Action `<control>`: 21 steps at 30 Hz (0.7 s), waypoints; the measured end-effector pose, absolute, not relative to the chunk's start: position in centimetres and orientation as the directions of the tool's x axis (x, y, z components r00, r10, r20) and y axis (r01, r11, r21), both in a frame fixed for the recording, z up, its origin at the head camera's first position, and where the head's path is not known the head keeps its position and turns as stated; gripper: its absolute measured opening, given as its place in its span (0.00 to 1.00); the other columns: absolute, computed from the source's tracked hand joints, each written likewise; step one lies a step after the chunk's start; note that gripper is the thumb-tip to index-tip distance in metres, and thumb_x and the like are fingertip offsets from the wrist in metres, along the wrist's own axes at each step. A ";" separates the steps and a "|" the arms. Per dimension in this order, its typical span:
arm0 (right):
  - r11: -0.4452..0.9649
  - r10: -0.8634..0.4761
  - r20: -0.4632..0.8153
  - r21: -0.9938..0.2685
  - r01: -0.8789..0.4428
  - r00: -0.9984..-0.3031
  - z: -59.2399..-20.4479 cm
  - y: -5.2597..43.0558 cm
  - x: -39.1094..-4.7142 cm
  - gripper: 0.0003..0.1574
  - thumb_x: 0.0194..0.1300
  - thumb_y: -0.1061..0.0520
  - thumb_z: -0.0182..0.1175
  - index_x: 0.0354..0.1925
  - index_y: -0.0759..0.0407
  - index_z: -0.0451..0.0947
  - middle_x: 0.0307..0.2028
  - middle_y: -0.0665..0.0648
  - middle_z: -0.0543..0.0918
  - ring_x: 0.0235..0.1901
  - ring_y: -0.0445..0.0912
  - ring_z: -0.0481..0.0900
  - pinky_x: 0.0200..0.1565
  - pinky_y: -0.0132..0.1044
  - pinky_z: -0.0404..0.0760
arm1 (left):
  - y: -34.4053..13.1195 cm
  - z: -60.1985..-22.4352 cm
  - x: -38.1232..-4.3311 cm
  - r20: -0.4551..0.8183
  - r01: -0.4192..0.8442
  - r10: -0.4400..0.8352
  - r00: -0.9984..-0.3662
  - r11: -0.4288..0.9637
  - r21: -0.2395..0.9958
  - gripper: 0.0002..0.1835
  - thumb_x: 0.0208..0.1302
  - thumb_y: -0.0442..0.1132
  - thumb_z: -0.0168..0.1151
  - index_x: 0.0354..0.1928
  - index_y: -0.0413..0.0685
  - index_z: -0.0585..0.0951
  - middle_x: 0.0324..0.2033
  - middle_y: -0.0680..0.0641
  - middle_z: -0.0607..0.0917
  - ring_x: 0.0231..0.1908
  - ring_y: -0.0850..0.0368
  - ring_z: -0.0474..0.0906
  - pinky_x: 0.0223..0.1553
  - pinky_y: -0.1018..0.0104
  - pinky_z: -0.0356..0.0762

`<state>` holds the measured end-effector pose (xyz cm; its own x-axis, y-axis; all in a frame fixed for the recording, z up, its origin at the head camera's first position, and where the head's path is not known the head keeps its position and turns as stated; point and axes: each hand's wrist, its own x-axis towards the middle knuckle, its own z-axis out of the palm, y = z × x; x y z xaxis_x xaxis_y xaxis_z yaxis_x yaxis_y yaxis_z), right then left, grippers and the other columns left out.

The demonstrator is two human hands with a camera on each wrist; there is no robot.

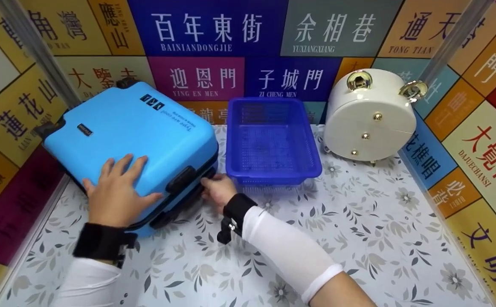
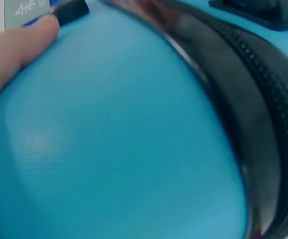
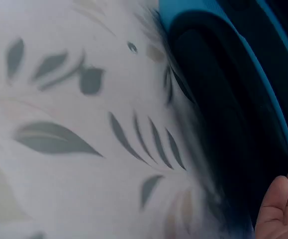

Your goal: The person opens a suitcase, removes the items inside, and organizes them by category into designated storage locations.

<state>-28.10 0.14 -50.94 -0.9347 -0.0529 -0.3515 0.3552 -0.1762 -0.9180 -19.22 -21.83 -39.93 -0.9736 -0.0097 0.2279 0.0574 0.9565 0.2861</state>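
A light blue hard-shell suitcase (image 1: pixel 132 115) lies flat at the left, with black wheels, a black side handle (image 1: pixel 181 179) and a black zipper band (image 2: pixel 263 89). My left hand (image 1: pixel 117 194) rests on its lid near the front edge, fingers spread. In the left wrist view the thumb (image 2: pixel 37 37) lies along the blue shell. At the suitcase's right front corner, my right hand (image 1: pixel 220 192) pinches at the zipper seam with curled fingers; the zipper pull is hidden by them. The right wrist view shows these fingers (image 3: pixel 275 199) against the dark side.
A blue plastic basket (image 1: pixel 273 175) stands just right of the suitcase. Farther right is a cream round case (image 1: pixel 369 128) with gold knobs and ears. Panels with printed characters (image 1: pixel 201 30) wall in the floral-covered table (image 1: pixel 358 238) on three sides.
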 end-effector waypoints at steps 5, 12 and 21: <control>-0.207 -0.084 -0.397 -0.890 0.406 -0.914 -51.0 -0.6 -25.8 0.34 0.68 0.62 0.68 0.64 0.70 0.63 0.34 0.56 0.83 0.28 0.45 0.84 0.51 0.49 0.90 | -23.9 -39.2 -18.7 0.134 0.071 0.028 -0.991 0.942 0.327 0.56 0.54 0.57 0.82 0.83 0.64 0.61 0.82 0.39 0.59 0.81 0.27 0.46 0.65 0.09 0.34; -0.182 -0.081 -0.416 -0.887 0.424 -0.906 -50.7 -0.7 -25.8 0.27 0.70 0.64 0.65 0.62 0.72 0.68 0.32 0.58 0.85 0.36 0.52 0.90 0.53 0.52 0.89 | -20.7 -38.1 -19.2 0.066 -0.007 -0.026 -0.997 0.962 0.271 0.55 0.56 0.46 0.79 0.83 0.52 0.58 0.81 0.29 0.55 0.78 0.18 0.43 0.67 0.11 0.30; -0.014 -0.085 -0.362 -0.931 0.364 -0.928 -50.7 1.7 -28.3 0.37 0.72 0.61 0.62 0.74 0.71 0.66 0.42 0.63 0.87 0.31 0.47 0.86 0.40 0.39 0.90 | -13.0 -41.1 -22.2 0.254 -0.014 -0.009 -0.967 1.000 -0.020 0.53 0.67 0.53 0.71 0.85 0.59 0.50 0.81 0.33 0.56 0.78 0.22 0.51 0.74 0.20 0.49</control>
<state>-28.34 1.71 -50.74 -0.9285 -0.0852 -0.3615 0.3640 -0.0144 -0.9313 -22.18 -12.95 -41.10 -0.9673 -0.0089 0.2535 -0.0145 0.9997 -0.0202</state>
